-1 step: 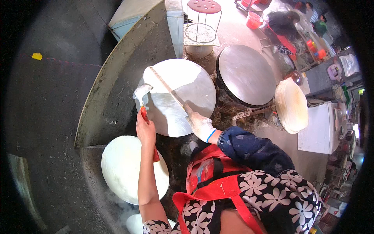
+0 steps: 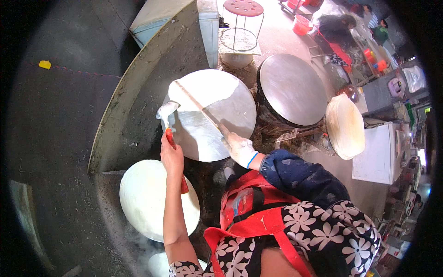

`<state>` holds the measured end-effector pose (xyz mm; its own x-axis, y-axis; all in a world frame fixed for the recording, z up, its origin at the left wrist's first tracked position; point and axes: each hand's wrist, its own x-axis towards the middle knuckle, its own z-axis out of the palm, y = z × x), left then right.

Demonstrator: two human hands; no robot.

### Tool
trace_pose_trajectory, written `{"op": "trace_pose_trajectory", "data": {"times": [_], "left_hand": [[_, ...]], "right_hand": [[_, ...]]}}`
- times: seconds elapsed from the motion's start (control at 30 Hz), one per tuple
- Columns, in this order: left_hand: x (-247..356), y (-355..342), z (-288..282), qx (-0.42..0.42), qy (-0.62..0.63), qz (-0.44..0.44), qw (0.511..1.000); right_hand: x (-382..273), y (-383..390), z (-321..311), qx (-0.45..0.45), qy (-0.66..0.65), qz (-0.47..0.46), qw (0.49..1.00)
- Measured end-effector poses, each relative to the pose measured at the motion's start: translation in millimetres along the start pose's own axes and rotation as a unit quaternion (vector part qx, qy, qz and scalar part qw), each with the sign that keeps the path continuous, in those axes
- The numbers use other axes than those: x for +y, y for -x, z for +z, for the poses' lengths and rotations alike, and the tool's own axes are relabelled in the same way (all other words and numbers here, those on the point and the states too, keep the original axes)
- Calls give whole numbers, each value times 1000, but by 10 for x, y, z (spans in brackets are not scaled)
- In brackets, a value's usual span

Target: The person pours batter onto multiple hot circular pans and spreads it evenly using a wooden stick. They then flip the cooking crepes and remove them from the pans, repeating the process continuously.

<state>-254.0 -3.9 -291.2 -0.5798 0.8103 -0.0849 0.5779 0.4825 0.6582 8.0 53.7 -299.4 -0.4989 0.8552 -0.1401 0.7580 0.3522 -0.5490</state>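
Note:
My bare left hand (image 2: 172, 158) is closed around the red handle of a metal ladle (image 2: 167, 109). The ladle's bowl, coated in white batter, hangs over the left rim of a round griddle (image 2: 235, 115). More red shows beside my left forearm, perhaps the same handle. In a white glove, my right hand (image 2: 241, 151) grips a long thin wooden stick (image 2: 196, 102) that lies slantwise across the griddle. Bright white batter (image 2: 210, 87) covers the griddle's far part; its near part is bare, shiny metal.
A second round plate with a pale sheet (image 2: 154, 203) lies near left, steam beside it. Another griddle (image 2: 293, 90) stands right, then a stack of thin round flatbreads (image 2: 345, 127). A curved metal shield (image 2: 138, 97) borders the left. Behind is a red stool (image 2: 243, 8); another person (image 2: 334, 32) bends far right.

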Motion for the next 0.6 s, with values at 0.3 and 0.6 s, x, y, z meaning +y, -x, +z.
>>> {"op": "trace_pose_trajectory", "data": {"times": [0.3,0.6], "left_hand": [[-329,502,-253,31,47,-44,997],[-192,-170,76,68,127,-72,987]], "right_hand": [[391,-444,-247,53,-33,-18,998],[357,-128,-854,-140,65,-98,983]]}}
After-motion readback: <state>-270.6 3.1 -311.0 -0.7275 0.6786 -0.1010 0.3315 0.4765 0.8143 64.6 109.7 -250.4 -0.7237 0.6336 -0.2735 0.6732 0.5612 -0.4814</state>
